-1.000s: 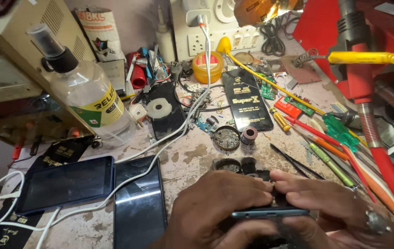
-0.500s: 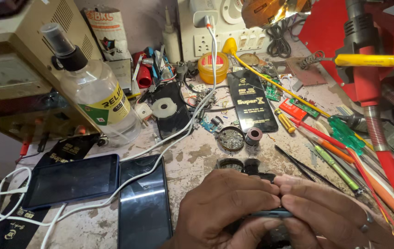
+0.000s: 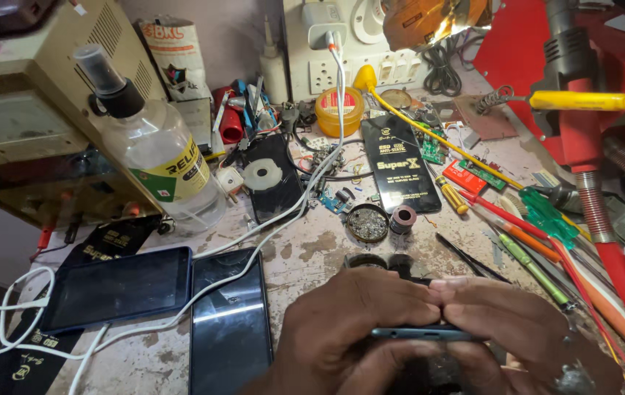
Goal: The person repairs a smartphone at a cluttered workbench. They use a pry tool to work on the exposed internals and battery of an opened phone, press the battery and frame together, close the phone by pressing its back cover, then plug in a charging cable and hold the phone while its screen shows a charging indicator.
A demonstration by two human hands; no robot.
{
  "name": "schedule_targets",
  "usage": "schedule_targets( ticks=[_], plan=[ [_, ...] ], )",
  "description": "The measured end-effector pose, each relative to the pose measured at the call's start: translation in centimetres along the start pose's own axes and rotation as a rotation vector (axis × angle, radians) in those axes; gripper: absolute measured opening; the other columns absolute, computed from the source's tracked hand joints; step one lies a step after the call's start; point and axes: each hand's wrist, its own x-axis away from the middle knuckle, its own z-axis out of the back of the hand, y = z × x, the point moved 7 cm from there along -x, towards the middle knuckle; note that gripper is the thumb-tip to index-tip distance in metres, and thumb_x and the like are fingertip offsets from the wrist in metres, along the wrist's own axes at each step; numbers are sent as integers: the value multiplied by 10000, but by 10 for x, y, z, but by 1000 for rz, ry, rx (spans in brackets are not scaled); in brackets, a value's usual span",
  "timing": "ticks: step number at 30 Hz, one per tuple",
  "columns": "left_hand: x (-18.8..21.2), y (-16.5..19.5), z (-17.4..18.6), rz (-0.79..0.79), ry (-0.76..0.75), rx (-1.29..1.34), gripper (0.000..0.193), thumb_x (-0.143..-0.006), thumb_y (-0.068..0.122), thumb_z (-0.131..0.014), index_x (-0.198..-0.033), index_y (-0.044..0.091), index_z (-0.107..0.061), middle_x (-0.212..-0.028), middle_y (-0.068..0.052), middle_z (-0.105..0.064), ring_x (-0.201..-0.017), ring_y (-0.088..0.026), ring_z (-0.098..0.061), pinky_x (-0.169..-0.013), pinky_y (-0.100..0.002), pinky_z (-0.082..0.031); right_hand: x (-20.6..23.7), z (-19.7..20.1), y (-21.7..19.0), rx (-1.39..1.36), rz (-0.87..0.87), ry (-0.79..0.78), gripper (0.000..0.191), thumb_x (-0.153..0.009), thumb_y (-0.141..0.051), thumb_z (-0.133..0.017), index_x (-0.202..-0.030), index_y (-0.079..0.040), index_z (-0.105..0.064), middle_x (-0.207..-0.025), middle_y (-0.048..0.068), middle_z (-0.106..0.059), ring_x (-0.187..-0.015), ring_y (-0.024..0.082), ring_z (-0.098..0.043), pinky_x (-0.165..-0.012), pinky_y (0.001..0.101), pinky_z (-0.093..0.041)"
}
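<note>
A: What's the risk here?

B: The phone [image 3: 421,333] is held edge-on between both hands at the bench's near edge, about six o'clock in the view. It's thin, and the thumbs press along its top. I'd judge that too much squeeze could flex it or crack the glass, and a slip could drop it onto the gritty bench [image 3: 312,249].

A: Anything nearby to catch on?

B: Plenty. The tweezers [image 3: 470,257] lie just past the knuckles at one o'clock from the hands, and screwdrivers [image 3: 532,256] fan out at two o'clock. A sudden jerk of the right hand could sweep into them. The white cable [image 3: 269,227] runs off at ten o'clock, over one phone [image 3: 228,329] and across a tablet [image 3: 115,289] lying flat; snagging it could drag those.

A: And the bottle [image 3: 159,157]?

B: Upright at ten o'clock, well apart from the hands. Less of a worry.

A: How are the hands set?

B: The left hand [image 3: 356,329] is curled around the phone's left end, fingers beneath and thumb on top. The right hand [image 3: 524,333] mirrors it on the right end, a ring showing low on it. Both are closed on the phone, thumb tips nearly meeting above its middle, wrists out of frame below.
</note>
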Motion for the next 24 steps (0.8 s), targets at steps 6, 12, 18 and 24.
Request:
schedule_targets(
  ticks=[6,12,18,24],
  plan=[
    [-2,-3,-2,12,-66,28,296,-871,88,-814,-1141,43,-703,-1156,-115,-754,-1131,-273,-754,-1078,-415,-564,-1,7,-3,5,-14,108,174,-985,-199,-694,-1098,-74,-646,-1095,116,-731,-1040,215,-777,-915,324,-651],
    [5,-4,-3,-1,-23,21,235,-925,52,-801,-1146,59,-720,-1169,-95,-769,-1163,-238,-767,-1122,-388,-575,-11,3,-13,164,122,58,185,-953,-187,-693,-1036,-42,-612,-1008,133,-711,-942,241,-775,-853,359,-660],
    [9,-3,-3,-18,-2,58,229,-925,8,-758,-1145,56,-720,-1162,-77,-772,-1149,-212,-773,-1063,-332,-608,-11,1,-15,117,189,64,179,-970,-188,-681,-1037,-40,-604,-978,126,-691,-934,261,-776,-855,387,-673],
    [-2,5,-2,-23,1,5,293,-837,-7,-786,-1113,50,-706,-1113,-104,-751,-1092,-254,-755,-1004,-365,-600,-16,2,-16,93,49,134,161,-965,-182,-683,-1015,-39,-629,-966,121,-714,-942,254,-784,-867,383,-662]
  ],
)
